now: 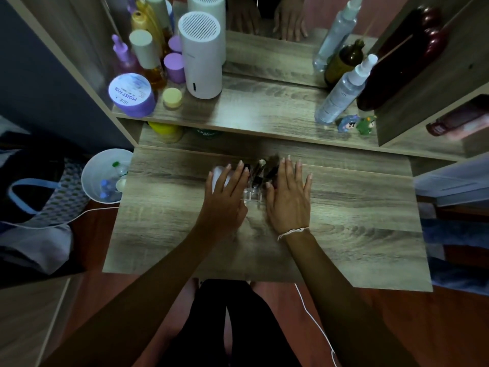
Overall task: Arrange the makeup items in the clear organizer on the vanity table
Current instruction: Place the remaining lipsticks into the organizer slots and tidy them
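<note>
A clear organizer (252, 195) stands in the middle of the wooden vanity table (357, 221). Several dark makeup sticks and tubes (260, 169) stand upright in it. A white rounded item (219, 176) sits at its left side, partly under my left fingers. My left hand (228, 193) lies flat against the organizer's left side, fingers stretched and slightly apart. My right hand (289, 197) lies flat against its right side, fingers spread. Both palms hide the organizer's outer walls. I cannot tell whether either hand presses or only rests there.
On the raised shelf behind stand a white cylindrical device (202, 56), a purple jar (131, 95), several bottles at the left, spray bottles (344, 88) and two small figurines (357, 124) at the right. A white bin (104, 176) sits left of the table. A white cable (315, 324) hangs below.
</note>
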`<state>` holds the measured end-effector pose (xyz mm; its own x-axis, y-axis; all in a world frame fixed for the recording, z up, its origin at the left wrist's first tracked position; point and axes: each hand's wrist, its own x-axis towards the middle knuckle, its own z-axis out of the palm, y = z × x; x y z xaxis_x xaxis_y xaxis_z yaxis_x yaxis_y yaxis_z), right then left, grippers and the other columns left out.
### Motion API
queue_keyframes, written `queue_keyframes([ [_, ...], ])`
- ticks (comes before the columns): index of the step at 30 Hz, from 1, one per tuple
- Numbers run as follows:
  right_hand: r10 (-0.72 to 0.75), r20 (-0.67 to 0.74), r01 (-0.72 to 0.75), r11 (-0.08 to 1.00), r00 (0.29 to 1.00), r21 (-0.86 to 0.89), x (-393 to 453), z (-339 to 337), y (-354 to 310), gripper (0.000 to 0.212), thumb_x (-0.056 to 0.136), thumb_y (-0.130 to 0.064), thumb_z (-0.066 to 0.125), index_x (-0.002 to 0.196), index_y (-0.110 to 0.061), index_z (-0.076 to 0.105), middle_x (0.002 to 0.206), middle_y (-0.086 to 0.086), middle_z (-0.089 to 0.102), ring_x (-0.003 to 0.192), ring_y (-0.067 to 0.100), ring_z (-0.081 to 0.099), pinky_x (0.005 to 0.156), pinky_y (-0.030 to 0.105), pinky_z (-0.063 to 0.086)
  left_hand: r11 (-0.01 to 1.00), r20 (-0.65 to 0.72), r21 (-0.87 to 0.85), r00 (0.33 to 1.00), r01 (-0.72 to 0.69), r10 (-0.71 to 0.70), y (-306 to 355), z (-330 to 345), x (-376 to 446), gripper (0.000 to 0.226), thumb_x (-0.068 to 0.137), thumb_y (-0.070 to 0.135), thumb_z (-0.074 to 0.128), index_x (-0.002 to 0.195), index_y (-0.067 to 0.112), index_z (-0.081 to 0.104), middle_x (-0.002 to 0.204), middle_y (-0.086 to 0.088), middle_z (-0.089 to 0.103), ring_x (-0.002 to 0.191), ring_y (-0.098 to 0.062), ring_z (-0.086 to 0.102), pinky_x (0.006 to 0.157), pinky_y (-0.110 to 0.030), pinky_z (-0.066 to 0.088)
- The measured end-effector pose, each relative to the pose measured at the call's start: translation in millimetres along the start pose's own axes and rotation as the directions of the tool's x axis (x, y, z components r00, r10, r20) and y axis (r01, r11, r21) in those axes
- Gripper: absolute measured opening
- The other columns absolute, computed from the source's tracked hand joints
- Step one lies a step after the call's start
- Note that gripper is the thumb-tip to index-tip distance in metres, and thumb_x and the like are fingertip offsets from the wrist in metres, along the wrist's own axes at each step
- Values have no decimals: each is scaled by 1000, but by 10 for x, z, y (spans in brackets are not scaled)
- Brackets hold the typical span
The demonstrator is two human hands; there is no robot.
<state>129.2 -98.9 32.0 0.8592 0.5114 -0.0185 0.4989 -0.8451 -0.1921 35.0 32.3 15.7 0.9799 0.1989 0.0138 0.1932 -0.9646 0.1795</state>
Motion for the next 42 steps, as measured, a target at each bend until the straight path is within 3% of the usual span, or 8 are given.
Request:
queue_keyframes([
  [8,-8,-16,8,1000,1000,19,0,8,16,61,97,-33,34,149,-10,12,160,11,14,148,28,7,120,50,3,1000,-29,-1,999,-17,17,-3,-22,-24,62,86,31,48,143,8,42,151,-14,39,137,-35,38,107,-62,32],
  [14,1,-129,18,989,992,150,-92,-95,31,54,97,-24,40,147,-10,25,156,12,26,146,26,20,120,46,12,983,-105,59,978,-175,180,5,11,0,52,84,29,61,133,9,55,140,-13,53,132,-36,46,102,-65,37],
  [17,88,-303,20,942,949,336,-283,-86,72,36,95,-19,47,129,-10,53,127,15,60,113,26,57,95,38,45,986,-220,-6,962,-170,164,-39,-6,44,45,86,23,58,128,8,59,136,-14,57,131,-36,47,105,-65,33],
  [19,143,-271,-10,899,952,438,-411,-31,16,28,93,-18,52,118,-11,62,103,15,69,82,24,66,71,31,51,990,-292,-92,953,-109,78,-78,-43,74,43,89,22,51,129,7,58,136,-15,56,133,-35,41,109,-62,28],
  [21,156,-191,-46,875,969,482,-464,71,-74,25,89,-14,59,114,-11,65,93,13,73,67,23,66,64,29,51,989,-309,-129,951,-78,35,-117,-69,86,44,90,23,48,129,8,57,136,-16,56,134,-32,37,108,-60,27],
  [26,239,-28,-187,821,971,539,-304,252,-291,31,89,-16,61,120,-10,61,96,14,73,82,30,68,74,36,53,971,-227,-236,971,24,-79,-146,-80,5,49,90,25,45,134,7,51,142,-19,49,136,-36,38,109,-60,27],
  [31,343,-58,-249,778,937,577,-142,239,-324,24,90,-21,58,113,-13,61,98,13,72,82,30,69,73,38,56,958,-182,-273,974,85,-138,-180,-78,-112,49,90,25,42,134,5,52,143,-20,46,136,-39,38,109,-60,27],
  [42,344,61,-327,803,937,499,67,231,-351,25,83,-21,66,107,-14,63,102,10,70,94,31,65,79,38,54,915,-120,-369,967,165,-223,-211,-145,-129,52,90,27,39,136,4,48,146,-20,43,138,-37,34,111,-60,25],
])
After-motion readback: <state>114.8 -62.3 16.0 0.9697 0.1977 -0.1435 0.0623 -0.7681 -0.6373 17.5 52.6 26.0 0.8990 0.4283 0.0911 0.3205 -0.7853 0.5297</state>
